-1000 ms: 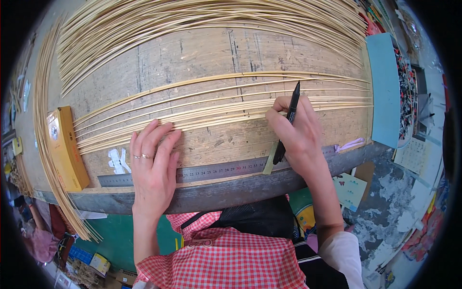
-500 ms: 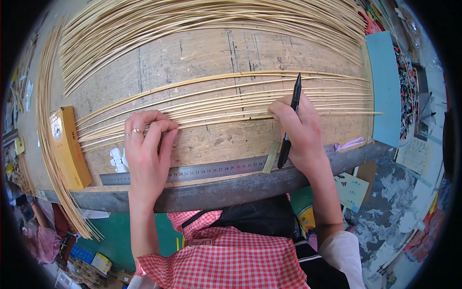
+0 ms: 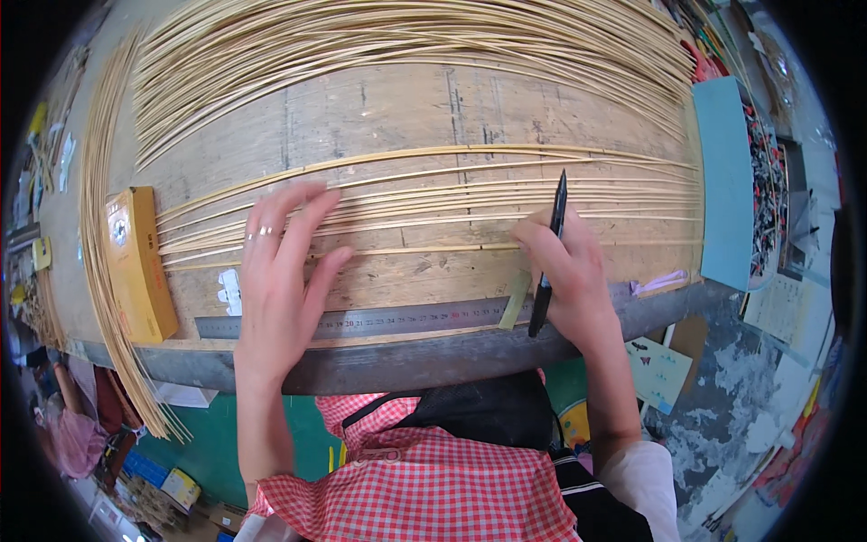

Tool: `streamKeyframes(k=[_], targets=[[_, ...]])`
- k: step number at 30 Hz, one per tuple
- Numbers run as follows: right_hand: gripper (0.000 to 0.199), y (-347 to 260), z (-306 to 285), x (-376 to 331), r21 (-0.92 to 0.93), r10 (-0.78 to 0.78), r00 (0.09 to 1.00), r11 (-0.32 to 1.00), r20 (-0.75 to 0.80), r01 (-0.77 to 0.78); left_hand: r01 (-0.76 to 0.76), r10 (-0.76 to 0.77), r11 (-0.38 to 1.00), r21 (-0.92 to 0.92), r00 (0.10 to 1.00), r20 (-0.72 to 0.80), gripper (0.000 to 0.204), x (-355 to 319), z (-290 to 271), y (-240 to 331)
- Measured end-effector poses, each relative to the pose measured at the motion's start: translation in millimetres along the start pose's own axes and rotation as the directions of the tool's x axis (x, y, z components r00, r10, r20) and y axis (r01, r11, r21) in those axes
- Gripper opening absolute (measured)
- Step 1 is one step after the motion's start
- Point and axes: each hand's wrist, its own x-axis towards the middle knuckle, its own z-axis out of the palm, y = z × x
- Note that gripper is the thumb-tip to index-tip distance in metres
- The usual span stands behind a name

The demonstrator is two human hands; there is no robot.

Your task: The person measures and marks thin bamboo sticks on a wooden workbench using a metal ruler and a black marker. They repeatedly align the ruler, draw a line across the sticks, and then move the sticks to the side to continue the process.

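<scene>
Several thin pale bamboo strips lie side by side across the wooden table, with small dark marks on some. One strip lies apart, nearer to me. Over the left part of the strips is my left hand, its fingers spread and nothing held in them. My right hand grips a black pen, slanting with its narrow end up and away from me. The thumb and forefinger of that hand are close by the near strip; whether they touch it, I cannot tell.
A steel ruler runs along the table's front edge, with a greenish strip across it. A yellow box stands left, beside a long bundle. A blue box is right. Many more strips fill the far side.
My left hand has opened and moved slightly away from me. The near strip now lies separated from the others. The pen stays in my right hand. The view has shifted a little.
</scene>
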Motion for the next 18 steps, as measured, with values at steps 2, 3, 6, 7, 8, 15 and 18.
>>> streamKeyframes(k=[2, 3, 6, 7, 8, 15, 18], targets=[[0.03, -2.2, 1.6, -5.1, 0.018, 0.028, 1.0, 0.999, 0.013, -0.028, -0.02, 0.02, 0.999, 0.034, 1.0, 0.004, 0.043, 12.7, 0.7, -3.4], [0.037, 0.7, 2.1, -7.1, 0.026, 0.001, 0.999, 1.0, 0.047, -0.003, -0.04, 0.039, 0.998, 0.05, 0.999, 0.019, 0.048, 17.4, 2.2, -10.4], [0.025, 2.8, 12.4, -15.7, -0.01, 0.007, 0.999, 1.0, -0.036, -0.007, -0.089, 0.079, 0.994, 0.056, 0.982, 0.173, 0.048, 31.8, -12.0, -21.2], [0.024, 1.2, 13.3, -16.5, -0.022, 0.012, 0.998, 1.0, -0.066, -0.013, -0.102, 0.088, 0.994, 0.044, 0.965, 0.246, 0.045, 35.4, -17.3, -23.5], [0.024, 0.8, 14.3, -16.9, -0.024, 0.006, 0.997, 1.0, -0.081, -0.008, -0.109, 0.083, 0.992, 0.07, 0.948, 0.307, 0.04, 38.6, -19.2, -23.6], [0.026, 2.0, 21.1, -16.6, 0.008, -0.048, 0.994, 0.999, -0.098, 0.049, -0.446, 0.298, 0.872, 0.2, 0.809, 0.506, 0.016, 54.0, -20.4, -20.7], [0.029, 2.9, 20.7, -16.8, 0.013, -0.063, 0.992, 0.998, -0.111, 0.064, -0.5, 0.34, 0.835, 0.232, 0.799, 0.497, 0.015, 59.4, -18.4, -10.4]])
